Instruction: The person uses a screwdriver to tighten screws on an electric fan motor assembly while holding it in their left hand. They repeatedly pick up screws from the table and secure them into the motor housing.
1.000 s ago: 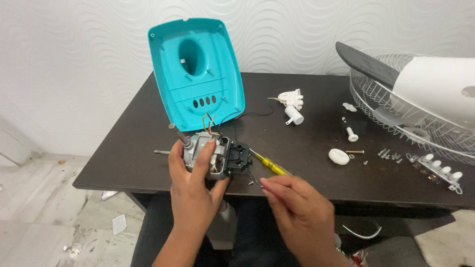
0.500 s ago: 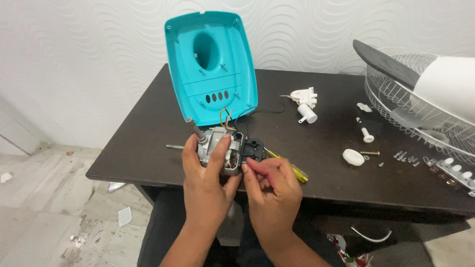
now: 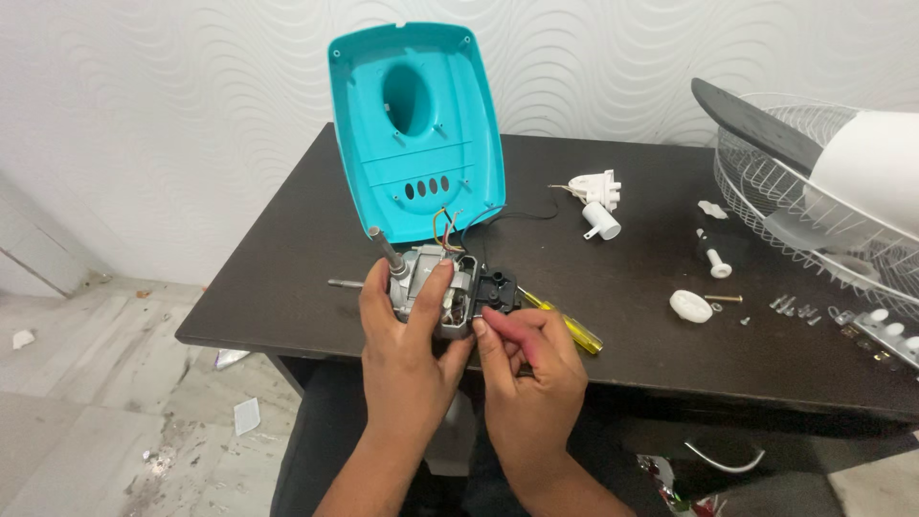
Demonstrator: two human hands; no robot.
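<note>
A small grey fan motor [image 3: 426, 278] with a metal shaft sits at the near edge of a dark table [image 3: 632, 278]. My left hand [image 3: 407, 335] grips the motor from below, thumb on top. My right hand [image 3: 531, 359] pinches the black plastic part [image 3: 498, 287] fixed to the motor's right side. Coloured wires run from the motor up to a teal plastic housing [image 3: 416, 129] standing tilted behind it. A yellow-handled screwdriver [image 3: 565, 325] lies just right of my right hand.
A white plastic switch piece [image 3: 595, 199] with a wire lies mid-table. Right of it are a white knob [image 3: 691, 305], a white peg [image 3: 716, 260] and several loose screws [image 3: 795, 306]. A white wire fan guard [image 3: 823, 191] with a dark blade fills the right edge. Scraps lie on the floor.
My right hand came in from the right and closed its fingers on the black part beside the motor. The view shifted so that the table appears further right.
</note>
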